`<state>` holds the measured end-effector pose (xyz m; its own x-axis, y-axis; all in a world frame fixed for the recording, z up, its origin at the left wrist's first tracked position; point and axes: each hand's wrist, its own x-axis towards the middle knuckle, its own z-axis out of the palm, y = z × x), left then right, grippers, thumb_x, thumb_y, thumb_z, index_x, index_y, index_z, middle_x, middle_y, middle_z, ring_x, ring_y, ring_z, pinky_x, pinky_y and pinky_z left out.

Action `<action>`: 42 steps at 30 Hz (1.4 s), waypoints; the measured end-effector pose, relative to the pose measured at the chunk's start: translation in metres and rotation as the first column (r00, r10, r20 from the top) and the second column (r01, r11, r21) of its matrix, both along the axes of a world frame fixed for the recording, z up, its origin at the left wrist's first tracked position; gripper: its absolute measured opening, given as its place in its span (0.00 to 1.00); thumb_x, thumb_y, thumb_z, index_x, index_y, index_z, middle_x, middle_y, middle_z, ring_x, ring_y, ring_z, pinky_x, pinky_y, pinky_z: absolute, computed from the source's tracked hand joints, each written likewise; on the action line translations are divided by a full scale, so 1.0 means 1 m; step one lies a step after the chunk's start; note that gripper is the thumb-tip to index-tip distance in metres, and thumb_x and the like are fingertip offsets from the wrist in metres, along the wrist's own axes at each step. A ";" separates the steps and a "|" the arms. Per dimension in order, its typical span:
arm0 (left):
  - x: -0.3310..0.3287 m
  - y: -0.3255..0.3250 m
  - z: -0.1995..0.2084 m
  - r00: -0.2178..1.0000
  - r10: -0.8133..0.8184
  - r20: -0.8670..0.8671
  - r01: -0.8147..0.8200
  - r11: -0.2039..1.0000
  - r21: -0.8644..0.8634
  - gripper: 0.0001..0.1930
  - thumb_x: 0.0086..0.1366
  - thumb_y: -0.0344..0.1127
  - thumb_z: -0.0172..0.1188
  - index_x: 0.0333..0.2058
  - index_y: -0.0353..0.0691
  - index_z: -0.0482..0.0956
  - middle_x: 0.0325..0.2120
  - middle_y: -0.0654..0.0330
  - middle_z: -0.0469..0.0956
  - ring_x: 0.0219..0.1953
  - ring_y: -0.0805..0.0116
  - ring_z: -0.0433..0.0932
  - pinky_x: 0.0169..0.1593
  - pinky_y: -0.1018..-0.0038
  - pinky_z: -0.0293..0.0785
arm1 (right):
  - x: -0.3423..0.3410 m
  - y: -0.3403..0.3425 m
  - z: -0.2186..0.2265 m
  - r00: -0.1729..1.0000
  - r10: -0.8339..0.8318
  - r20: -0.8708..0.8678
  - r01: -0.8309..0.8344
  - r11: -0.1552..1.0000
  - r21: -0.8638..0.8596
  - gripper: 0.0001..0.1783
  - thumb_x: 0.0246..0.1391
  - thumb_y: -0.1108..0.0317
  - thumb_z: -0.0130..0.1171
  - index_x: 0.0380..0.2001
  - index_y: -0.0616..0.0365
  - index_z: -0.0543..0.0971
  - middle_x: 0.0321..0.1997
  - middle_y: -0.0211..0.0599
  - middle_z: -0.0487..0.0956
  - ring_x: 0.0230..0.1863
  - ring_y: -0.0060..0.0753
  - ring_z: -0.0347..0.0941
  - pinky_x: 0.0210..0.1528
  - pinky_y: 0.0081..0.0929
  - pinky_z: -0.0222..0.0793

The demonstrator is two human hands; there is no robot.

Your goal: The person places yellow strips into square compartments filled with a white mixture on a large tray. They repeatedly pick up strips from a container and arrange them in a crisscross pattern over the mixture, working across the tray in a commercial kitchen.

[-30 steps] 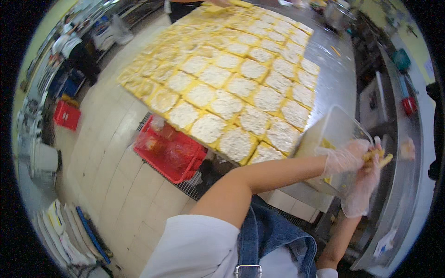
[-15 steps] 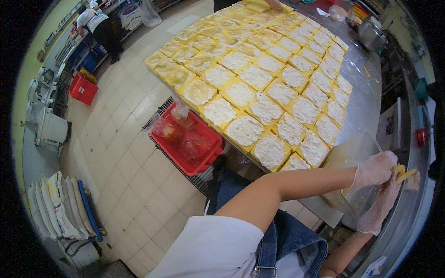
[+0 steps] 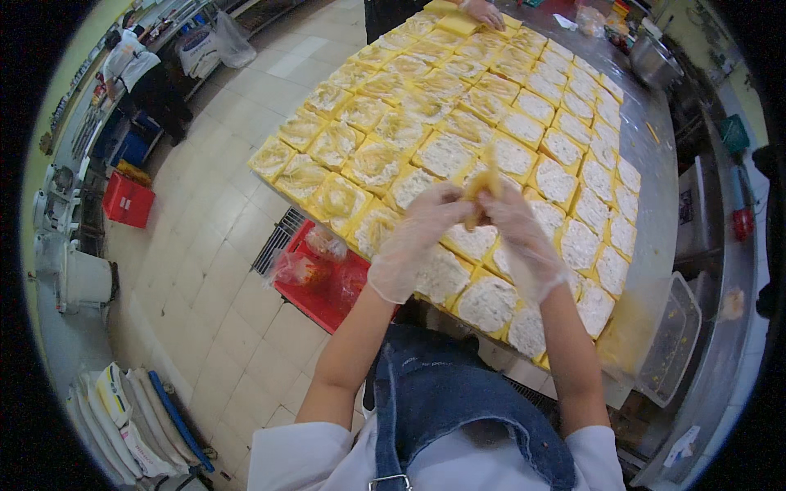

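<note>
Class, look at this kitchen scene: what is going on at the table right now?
A person in clear gloves holds a yellow lump of food between the left hand and right hand, above a steel table covered in rows of yellow sheets with white squares. A clear tub sits at the table's right edge and a red crate stands on the floor. Another person's hand works at the far end.

Bright, even light is falling from above, and shadows are staying soft. The steel worktop (image 3: 655, 164) is giving glare toward 2 o'clock. The fisheye lens is bending straight edges near the black rim. The gloved hands (image 3: 475, 221) are looking slightly blurred; the far corners are losing sharpness.
</note>
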<state>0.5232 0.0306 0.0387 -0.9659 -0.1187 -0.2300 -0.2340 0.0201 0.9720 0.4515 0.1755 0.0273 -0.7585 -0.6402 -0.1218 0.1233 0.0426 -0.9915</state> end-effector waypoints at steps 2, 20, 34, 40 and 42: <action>0.009 -0.023 -0.023 0.990 0.136 0.025 -0.139 0.976 0.168 0.10 0.55 0.33 0.58 0.34 0.33 0.76 0.28 0.60 0.77 0.32 0.72 0.74 0.38 0.77 0.69 | -0.007 -0.034 -0.020 0.997 0.068 0.030 -0.069 0.997 0.028 0.15 0.56 0.58 0.51 0.38 0.60 0.71 0.30 0.32 0.73 0.30 0.23 0.69 0.33 0.26 0.66; -0.003 -0.034 -0.058 0.901 0.288 -0.324 -0.357 0.917 -0.180 0.10 0.57 0.30 0.55 0.39 0.34 0.73 0.33 0.50 0.75 0.37 0.58 0.75 0.40 0.69 0.71 | -0.012 -0.074 -0.007 0.988 -0.049 0.149 0.013 0.973 0.232 0.17 0.55 0.59 0.53 0.42 0.57 0.68 0.32 0.28 0.70 0.33 0.23 0.66 0.36 0.24 0.63; -0.005 -0.134 -0.060 0.942 -0.331 -0.058 -0.005 0.158 -0.987 0.08 0.49 0.33 0.56 0.30 0.40 0.76 0.30 0.57 0.72 0.35 0.57 0.72 0.36 0.67 0.71 | -0.020 -0.053 -0.009 0.932 -0.115 0.343 0.111 0.993 0.032 0.15 0.55 0.60 0.52 0.40 0.58 0.68 0.27 0.32 0.72 0.28 0.23 0.68 0.31 0.20 0.64; 0.002 -0.129 -0.064 0.916 -0.345 -0.205 -0.168 0.133 -0.977 0.06 0.51 0.33 0.56 0.29 0.42 0.74 0.30 0.57 0.71 0.35 0.60 0.72 0.34 0.68 0.71 | -0.013 -0.043 -0.003 0.920 -0.186 0.346 0.156 0.981 0.112 0.16 0.55 0.60 0.52 0.41 0.59 0.68 0.27 0.33 0.72 0.28 0.24 0.68 0.30 0.20 0.64; 0.003 -0.126 -0.063 0.892 -0.335 -0.303 -0.247 0.200 -0.948 0.05 0.52 0.33 0.56 0.29 0.43 0.73 0.30 0.58 0.71 0.35 0.61 0.72 0.32 0.68 0.71 | -0.009 -0.038 -0.002 0.915 -0.203 0.348 0.177 0.979 0.106 0.16 0.55 0.61 0.52 0.41 0.59 0.67 0.27 0.33 0.72 0.28 0.24 0.69 0.30 0.20 0.64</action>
<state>0.5266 -0.0954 -0.0248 -0.9195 0.0878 0.3832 0.1537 0.9775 0.1448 0.4425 0.1380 0.0258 -0.7632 -0.4682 -0.4453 0.4792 0.0522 -0.8761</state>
